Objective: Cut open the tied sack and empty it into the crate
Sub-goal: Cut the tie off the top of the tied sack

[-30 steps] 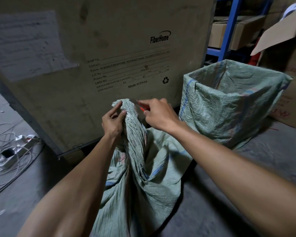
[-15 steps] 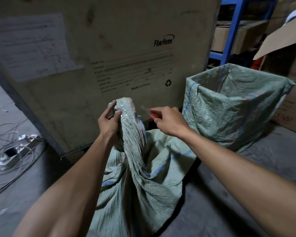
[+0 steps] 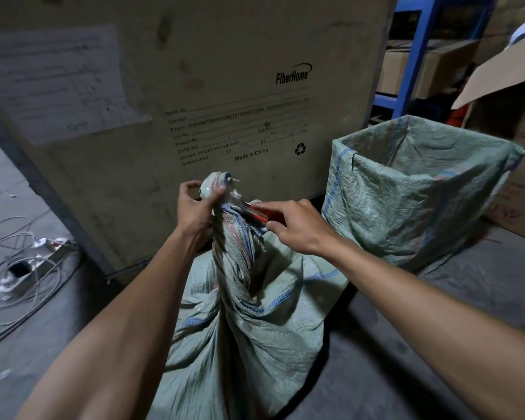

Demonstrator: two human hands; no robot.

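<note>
A green woven sack (image 3: 249, 322) stands on the grey concrete floor (image 3: 391, 359), its top twisted into a tight neck that rises between the person's two forearms. The left hand (image 3: 194, 212) grips that neck just under the bunched, tied tip, thumb and fingers curled round the cloth and pulling it upright. The right hand (image 3: 297, 225) comes in from the other side, fingers closed round a red-handled cutter (image 3: 256, 214); its metal end lies against the neck right beside the left thumb, touching the clear wrapping that binds the sack there. I cannot tell whether the blade has gone through. Frayed threads stick out of the tip above the left hand. The sack's body sags in heavy folds below, with faded blue and red stripes running up into the twist. Just to the right, near the sack and standing apart from it, is the crate (image 3: 412, 207), lined with the same green woven cloth folded over its rim, its mouth wide open. Behind both looms a big cardboard box (image 3: 194, 86) printed with shipping text and a paper sheet (image 3: 55, 83) stuck to its face. A blue shelf frame (image 3: 412, 56) with cartons stands further back on the right, and loose white cables (image 3: 22, 268) coil on the floor at the left.
</note>
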